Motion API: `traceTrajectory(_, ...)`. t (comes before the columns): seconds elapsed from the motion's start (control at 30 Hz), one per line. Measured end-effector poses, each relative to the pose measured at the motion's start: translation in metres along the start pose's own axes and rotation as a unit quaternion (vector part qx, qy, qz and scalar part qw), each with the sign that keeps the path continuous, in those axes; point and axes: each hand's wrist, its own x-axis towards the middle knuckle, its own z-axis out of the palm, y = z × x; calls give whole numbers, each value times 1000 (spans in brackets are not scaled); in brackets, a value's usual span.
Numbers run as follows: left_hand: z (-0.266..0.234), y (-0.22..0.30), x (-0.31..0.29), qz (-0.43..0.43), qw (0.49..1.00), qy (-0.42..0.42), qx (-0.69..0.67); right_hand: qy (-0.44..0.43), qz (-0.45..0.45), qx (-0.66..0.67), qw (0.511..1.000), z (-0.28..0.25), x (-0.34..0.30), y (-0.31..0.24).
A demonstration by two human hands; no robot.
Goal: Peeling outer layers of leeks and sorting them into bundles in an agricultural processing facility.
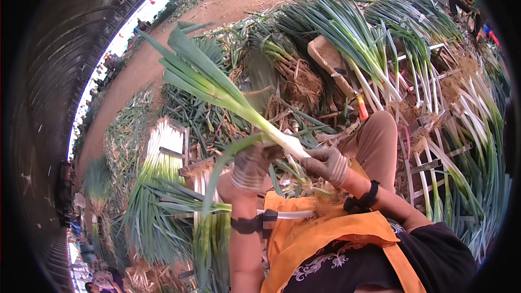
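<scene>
Fingers [325,158] of gloved right hand [327,164] curled shut around white shank of leek [228,95], near root end. Gloved left hand [251,167] clamped on same stalk just beside, slightly blurred. Leek raised above lap, tilted, green leaves fanning up and left. Orange apron [309,233] below. Stacked leek bundles [163,184] left, loose leeks on metal racks [434,163] right.

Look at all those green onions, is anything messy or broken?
Mostly tidy bundles, but loose leaves and roots lie scattered in the middle heap. On the green onion held in the left hand and right hand, one outer leaf droops, peeled away.
</scene>
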Motion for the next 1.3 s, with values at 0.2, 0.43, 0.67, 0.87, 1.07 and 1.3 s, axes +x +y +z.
traceTrajectory(0.2, 16, -13, 20, -65, 967, -39, -241, 73, -102, -66, 990, -4, 3, -2)
traceTrajectory(0.43, 21, 9, 19, -133, 924, 146, 328, 147, -200, -255, 934, -7, -7, 12)
traceTrajectory(0.67, 7, 3, 40, 42, 987, 28, -151, -19, -22, -199, 980, 7, 8, 4)
traceTrajectory(0.87, 29, 12, 54, 23, 988, 15, -152, -72, -116, -133, 982, -4, 51, 10)
traceTrajectory(1.07, 4, 81, 59, 73, 984, 160, -4, -57, -68, -480, 873, 0, 53, 35)
traceTrajectory(1.3, -40, 158, 49, 106, 978, 178, -35, -223, 62, -687, 689, -87, 73, 147)
